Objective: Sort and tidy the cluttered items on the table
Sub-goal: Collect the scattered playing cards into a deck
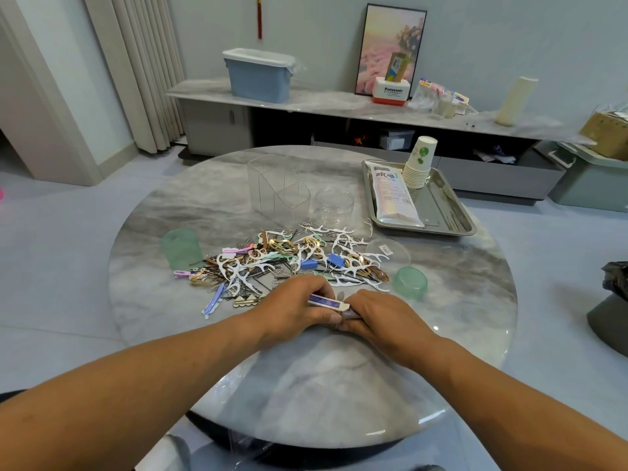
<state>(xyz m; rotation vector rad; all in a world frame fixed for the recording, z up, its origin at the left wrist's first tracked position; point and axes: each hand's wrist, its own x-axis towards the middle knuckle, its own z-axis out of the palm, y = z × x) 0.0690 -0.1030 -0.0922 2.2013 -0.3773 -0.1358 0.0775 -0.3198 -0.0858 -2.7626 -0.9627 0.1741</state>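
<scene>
Two hands, close together at the near edge of the clutter. Left hand (295, 305) curled round one small box (328, 301), white and purple, held just above the table (306, 379). Right hand (382, 317) touching the box's right end, fingers curled on something pale purple; what exactly, impossible to tell.

Left to right across the round marble table: one green cup (181, 248) lying on its side; one wide pile (289, 258) of hair clips, bobby pins, paper clips and white floss picks, too tangled to count, with two blue blocks (336, 260) in it; behind the pile, one clear divided holder (277, 186) and one clear jar (334, 205); one clear round lid (387, 253) lying flat; one green bowl (409, 283) just right of the hands; one steel tray (448, 212) at the far right, carrying one long packet (394, 195) and one stack of paper cups (419, 164).

Pile directly beyond the hands, touching the left knuckles.

Behind, a low marble-topped cabinet (339, 103) with one blue bin (260, 74), one framed picture (390, 49), grey wall, pale curtain (136, 62) at left.
</scene>
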